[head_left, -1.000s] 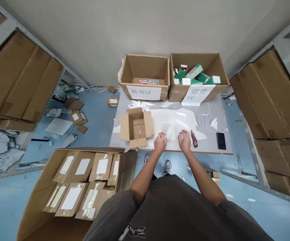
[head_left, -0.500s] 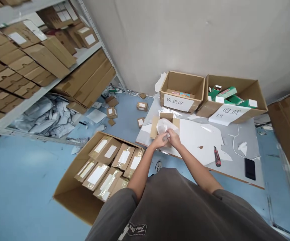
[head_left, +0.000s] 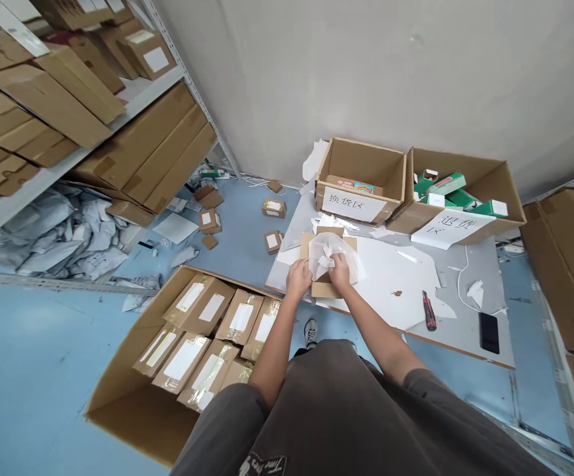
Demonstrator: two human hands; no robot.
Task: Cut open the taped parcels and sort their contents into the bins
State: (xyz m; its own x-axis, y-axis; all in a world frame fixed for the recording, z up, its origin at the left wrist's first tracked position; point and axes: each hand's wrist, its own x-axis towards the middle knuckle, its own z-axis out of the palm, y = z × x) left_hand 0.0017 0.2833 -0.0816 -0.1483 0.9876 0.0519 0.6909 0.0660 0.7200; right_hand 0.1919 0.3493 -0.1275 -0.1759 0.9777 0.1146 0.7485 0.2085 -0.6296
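A small open cardboard box (head_left: 323, 290) stands near the table's front left edge with its flaps spread. A thin, whitish, see-through plastic bag (head_left: 341, 246) bulges out of its top, crumpled in the middle. My right hand (head_left: 339, 272) pinches the crumpled part of this bag over the box. At the box's left side, my left hand (head_left: 298, 277) is closed on the cardboard edge, its fingertips partly hidden. Whatever lies inside the bag or box cannot be made out.
A utility knife (head_left: 429, 311) and a phone (head_left: 489, 332) lie on the table's right. Two labelled cartons (head_left: 361, 158) (head_left: 465, 162) stand at the back. Left of me, a large carton (head_left: 133, 416) holds several taped boxes. Shelving (head_left: 69, 158) with boxes rises at the left.
My hands were together over the bag and are now apart. The left moved to the box's left side; the right still pinches the bag, which is spread wider. The view shifted slightly.
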